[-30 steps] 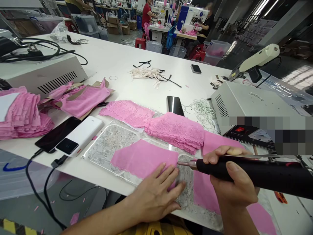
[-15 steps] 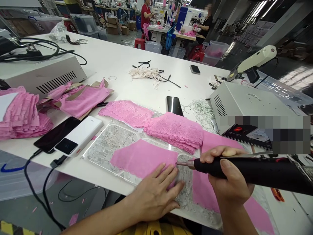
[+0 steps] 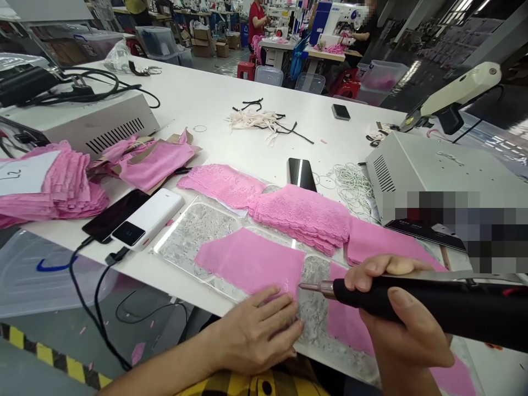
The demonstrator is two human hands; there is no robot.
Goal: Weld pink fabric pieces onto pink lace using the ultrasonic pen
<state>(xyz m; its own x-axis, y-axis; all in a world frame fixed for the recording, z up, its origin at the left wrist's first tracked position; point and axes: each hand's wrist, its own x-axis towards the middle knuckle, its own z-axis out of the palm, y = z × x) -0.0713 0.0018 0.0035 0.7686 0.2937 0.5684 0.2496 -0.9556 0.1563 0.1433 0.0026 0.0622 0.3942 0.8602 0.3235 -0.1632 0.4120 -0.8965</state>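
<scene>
A pink fabric piece [image 3: 247,259] lies on a clear plate [image 3: 175,234] with a speckled grey, worn-looking surface. My left hand [image 3: 264,330] rests flat on the fabric's near right corner, fingers stretched out. In my right hand [image 3: 406,319] is a black handheld tool [image 3: 388,294] with a pointed metal tip. That tip meets, or is just beside, the fabric's right edge, near my left fingertips; exact contact cannot be made out. Just beyond is a stack of scalloped pink lace pieces [image 3: 301,217], beside another lace piece [image 3: 226,184]. More pink fabric [image 3: 346,319] lies partly under my right hand.
Left are a white power bank [image 3: 154,214], a dark phone [image 3: 115,214] and piled pink lace [image 3: 78,187]. Grey vented boxes stand left [image 3: 91,121] and right [image 3: 445,165]. Another phone [image 3: 301,173], elastic loops [image 3: 350,184] and cream strips [image 3: 259,124] lie beyond. Co-workers sit at sewing machines.
The tool tip has shifted toward me along the fabric's right edge. My left hand has slid back slightly, uncovering more of the fabric. The camera view has turned a little left.
</scene>
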